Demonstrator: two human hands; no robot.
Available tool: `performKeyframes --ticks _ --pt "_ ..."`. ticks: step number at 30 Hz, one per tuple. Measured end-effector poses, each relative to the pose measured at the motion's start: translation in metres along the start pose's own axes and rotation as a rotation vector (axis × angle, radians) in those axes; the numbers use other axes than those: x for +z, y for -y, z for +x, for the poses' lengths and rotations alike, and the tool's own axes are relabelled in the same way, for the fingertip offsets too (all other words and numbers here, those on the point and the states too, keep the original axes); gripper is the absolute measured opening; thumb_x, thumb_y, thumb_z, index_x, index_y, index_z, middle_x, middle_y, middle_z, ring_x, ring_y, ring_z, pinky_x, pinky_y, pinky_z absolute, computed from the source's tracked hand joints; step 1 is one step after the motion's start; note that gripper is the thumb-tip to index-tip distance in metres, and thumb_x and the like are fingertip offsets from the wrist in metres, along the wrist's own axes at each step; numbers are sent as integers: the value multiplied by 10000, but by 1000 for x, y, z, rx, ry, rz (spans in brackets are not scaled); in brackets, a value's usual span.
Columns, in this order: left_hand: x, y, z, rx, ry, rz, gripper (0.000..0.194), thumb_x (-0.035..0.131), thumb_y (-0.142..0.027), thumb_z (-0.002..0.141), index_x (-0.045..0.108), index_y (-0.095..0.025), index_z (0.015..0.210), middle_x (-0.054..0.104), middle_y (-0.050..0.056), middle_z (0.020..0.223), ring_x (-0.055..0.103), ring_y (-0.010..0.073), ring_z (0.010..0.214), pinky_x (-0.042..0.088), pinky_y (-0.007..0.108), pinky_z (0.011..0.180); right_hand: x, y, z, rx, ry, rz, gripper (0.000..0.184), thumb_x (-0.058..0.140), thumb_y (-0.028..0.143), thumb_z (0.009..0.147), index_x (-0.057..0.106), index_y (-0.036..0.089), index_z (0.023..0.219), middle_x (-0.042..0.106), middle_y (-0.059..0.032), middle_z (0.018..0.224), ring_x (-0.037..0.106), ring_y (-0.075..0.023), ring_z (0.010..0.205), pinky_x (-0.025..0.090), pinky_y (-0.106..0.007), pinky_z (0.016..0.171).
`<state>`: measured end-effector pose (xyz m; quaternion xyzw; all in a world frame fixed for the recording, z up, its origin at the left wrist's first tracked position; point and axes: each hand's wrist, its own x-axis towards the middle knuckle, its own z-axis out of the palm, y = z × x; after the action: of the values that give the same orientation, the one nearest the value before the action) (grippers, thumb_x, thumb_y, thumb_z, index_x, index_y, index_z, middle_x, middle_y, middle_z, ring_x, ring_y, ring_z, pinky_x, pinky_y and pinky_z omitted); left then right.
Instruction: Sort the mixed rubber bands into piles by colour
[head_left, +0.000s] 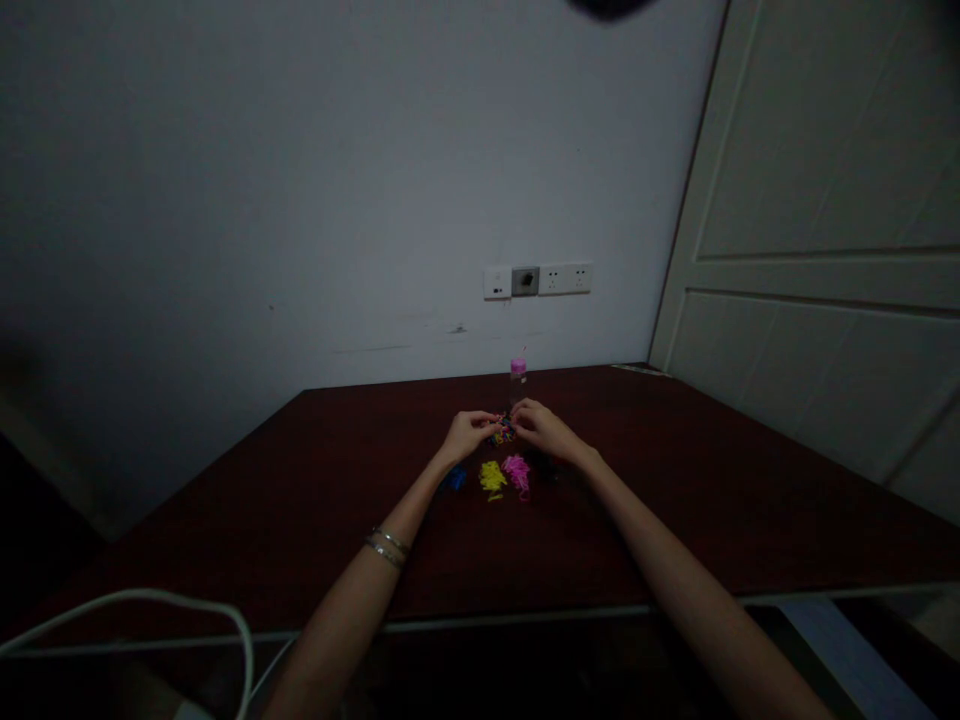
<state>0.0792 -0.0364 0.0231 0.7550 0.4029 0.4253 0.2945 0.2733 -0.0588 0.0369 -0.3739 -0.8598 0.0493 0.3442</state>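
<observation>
My left hand (469,434) reaches to the left side of a mixed pile of small, colourful, band-like pieces (503,432). Its thumb and fingers are pinched together at the pile's edge. From the other side my right hand (545,430) bends over the same pile, fingers curled and closed. Whatever either hand holds is too small to make out. Nearer to me lie a yellow heap (492,477) and a pink heap (517,472) of similar pieces. A blue heap (456,479) is partly hidden by my left wrist, and dark pieces (550,468) lie beside my right wrist.
A clear bottle with a pink cap (518,380) stands just behind the mixed pile. The dark red tabletop (315,510) meets a wall with sockets (565,279). A white cable (150,594) crosses the front left, and a pale panelled door (817,270) rises at right.
</observation>
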Motion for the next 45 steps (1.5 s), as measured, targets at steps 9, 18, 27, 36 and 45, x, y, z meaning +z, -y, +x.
performKeyframes --ticks 9,18,27,36,45 --pt "1 -3 -2 25 69 -63 289 618 -307 672 698 -100 857 685 86 818 597 167 733 442 235 668 6 6 -2 -3 41 -10 87 494 195 790 574 162 797 535 -64 950 523 -154 875 426 -272 769" --pt "1 1 -1 10 69 3 257 599 -284 674 705 -91 806 679 74 747 581 150 672 433 225 637 7 10 -3 -4 51 -25 89 487 214 800 563 167 791 528 -61 956 526 -150 862 431 -266 749" --pt "-15 2 -1 -4 55 -18 273 605 -314 665 701 -83 775 669 76 728 553 138 642 408 221 603 1 4 -4 31 18 -37 151 494 265 807 579 172 890 529 -56 936 525 -144 830 430 -265 740" --pt "-27 5 -5 -102 35 -62 358 615 -392 650 694 -70 787 618 46 611 461 87 510 326 200 492 -6 -7 -6 75 -1 -105 161 504 252 805 594 180 917 538 -59 955 533 -153 860 426 -273 775" --pt "-30 -1 -5 -138 133 -61 371 621 -396 653 689 -64 804 571 28 553 423 73 482 299 195 467 -21 -25 -12 157 -75 -142 170 493 254 810 599 167 911 558 -70 953 546 -163 883 426 -278 797"
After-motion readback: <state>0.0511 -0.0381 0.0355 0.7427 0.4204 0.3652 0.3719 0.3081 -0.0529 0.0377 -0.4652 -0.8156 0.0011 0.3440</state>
